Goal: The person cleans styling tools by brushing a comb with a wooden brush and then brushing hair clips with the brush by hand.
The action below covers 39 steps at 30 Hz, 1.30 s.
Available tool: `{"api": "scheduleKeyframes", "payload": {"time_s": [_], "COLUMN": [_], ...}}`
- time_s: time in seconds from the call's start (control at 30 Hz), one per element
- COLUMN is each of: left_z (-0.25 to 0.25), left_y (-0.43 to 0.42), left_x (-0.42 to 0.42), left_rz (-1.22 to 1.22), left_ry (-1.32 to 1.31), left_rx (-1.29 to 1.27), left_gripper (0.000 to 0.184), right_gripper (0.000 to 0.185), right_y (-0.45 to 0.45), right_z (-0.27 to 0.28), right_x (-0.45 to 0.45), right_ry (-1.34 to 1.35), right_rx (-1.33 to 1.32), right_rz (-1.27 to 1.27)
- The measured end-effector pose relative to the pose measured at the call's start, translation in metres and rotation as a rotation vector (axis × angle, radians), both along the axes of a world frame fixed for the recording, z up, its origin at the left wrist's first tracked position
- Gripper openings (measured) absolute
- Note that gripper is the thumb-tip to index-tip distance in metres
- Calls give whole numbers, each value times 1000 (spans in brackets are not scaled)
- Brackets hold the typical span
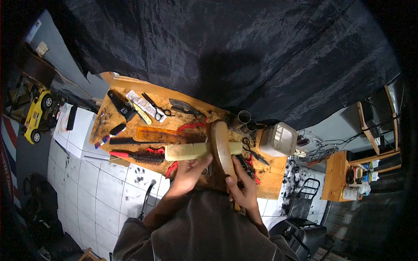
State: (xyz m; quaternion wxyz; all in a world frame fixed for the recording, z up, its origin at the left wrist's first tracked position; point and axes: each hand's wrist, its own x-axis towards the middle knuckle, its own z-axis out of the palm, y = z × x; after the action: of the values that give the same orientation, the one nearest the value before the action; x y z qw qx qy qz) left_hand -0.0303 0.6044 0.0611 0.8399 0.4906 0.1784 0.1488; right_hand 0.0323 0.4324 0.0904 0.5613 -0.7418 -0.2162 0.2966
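My right hand [244,188] is closed around the handle of a curved wooden-backed brush [223,150], held upright with its dark bristles facing left. My left hand [190,175] is closed at the lower edge of a wide cream comb [185,152], its fingers partly blurred. The comb lies crosswise and passes behind the brush, which hides part of it. Behind both hands is a wooden table [272,178]. Left of the comb lie an amber comb [156,135], a black comb [126,141] and a round brush with a red handle [143,156].
Hair clippers [121,105], a yellow razor [141,112] and scissors [101,123] lie on the table's left. A lidded plastic container [278,140] stands on the right, near metal cups [244,117]. A dark cloth [217,56] hangs behind. A white box [72,130] stands left.
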Motion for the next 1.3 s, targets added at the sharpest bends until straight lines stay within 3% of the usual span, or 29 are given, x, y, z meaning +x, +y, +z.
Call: {"api": "scheduleKeyframes", "payload": {"time_s": [0.07,0.17,0.37,0.53,0.63,0.67,0.8,0.9,0.97,1.03,1.17,1.2,1.3], "left_z": [-8,-5,-12,-32,-10,-18,-15,-42,-30,-31,-14,-6,-13], "left_y": [-5,-10,-8,-1,-5,-7,-11,-3,0,7,-4,-6,-3], "left_x": [-6,-5,-4,-1,-8,-12,-10,-8,-7,-2,-11,-8,-9], "left_rz": [-93,-113,1,58,-115,-151,-159,-63,-53,-51,-250,-200,-221], "left_ry": [175,-11,264,-40,134,61,65,220,27,-108,10,37,-47], "left_rx": [207,416,87,-258,321,357,242,-81,-95,-530,134,42,182], "left_gripper": [17,18,21,21,20,20,18,19,26,33,31,28,21], "right_gripper": [54,54,54,54,54,54,56,54,53,52,53,58,58], "right_y": [3,5,3,1,5,4,2,-2,-3,-3,3,3,3], "right_z": [3,-8,4,-4,-3,-7,2,-5,-2,-1,3,-2,-8], "right_x": [0,4,3,1,2,4,6,5,3,2,4,4,1], "right_ry": [-12,-52,-21,-89,-54,-71,-4,-109,-92,-43,28,-61,-146], "right_rx": [24,123,91,40,61,70,64,64,39,-15,-5,60,100], "right_rz": [-31,-117,-3,92,-8,-43,-111,-7,39,61,-19,12,-41]}}
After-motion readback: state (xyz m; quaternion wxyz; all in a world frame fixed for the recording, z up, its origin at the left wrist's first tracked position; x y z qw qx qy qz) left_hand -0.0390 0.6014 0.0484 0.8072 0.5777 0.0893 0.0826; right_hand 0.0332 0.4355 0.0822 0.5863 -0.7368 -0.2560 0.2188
